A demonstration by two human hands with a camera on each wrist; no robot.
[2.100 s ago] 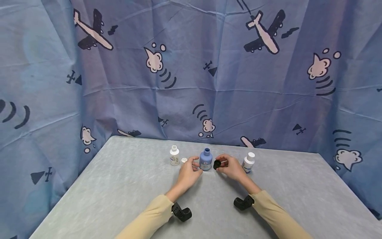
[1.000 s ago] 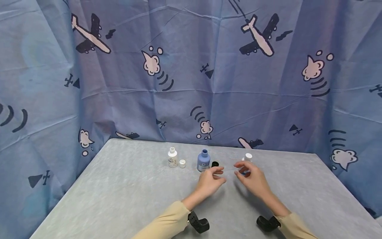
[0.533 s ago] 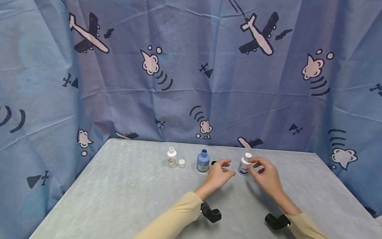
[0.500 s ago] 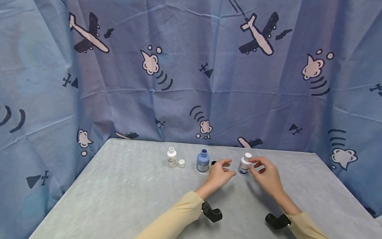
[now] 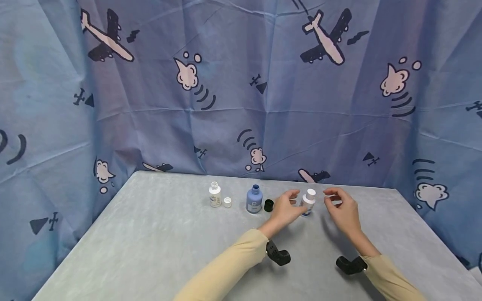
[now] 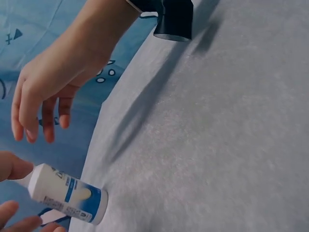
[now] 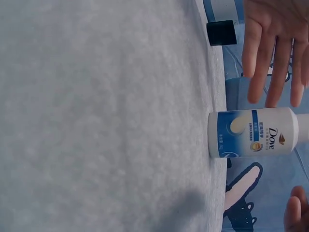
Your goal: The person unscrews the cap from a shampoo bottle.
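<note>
A white Dove bottle [image 5: 309,200] with a blue label and its white cap on stands upright between the two hands. My left hand [image 5: 285,210] is just left of it, fingers spread and relaxed, the thumb passing in front of the bottle in the head view; whether it touches is unclear. In the right wrist view the left hand [image 7: 277,48] has straight fingers close beside the bottle [image 7: 256,134]. To the right, apart from the bottle, my right hand [image 5: 343,211] hovers with loosely bent fingers and holds nothing. A black cap [image 5: 269,205] lies left of the left hand.
An uncapped blue bottle [image 5: 254,200] stands beside the black cap. Farther left are an uncapped white bottle [image 5: 215,195] and its small white cap [image 5: 227,202]. All sit on a grey table [image 5: 158,234] backed by a blue printed curtain [image 5: 226,83].
The right hand let go of the black cap beside the blue bottle, reached the Dove bottle, then moved off to its right. The left hand travelled right from the blue bottle to the Dove bottle.
</note>
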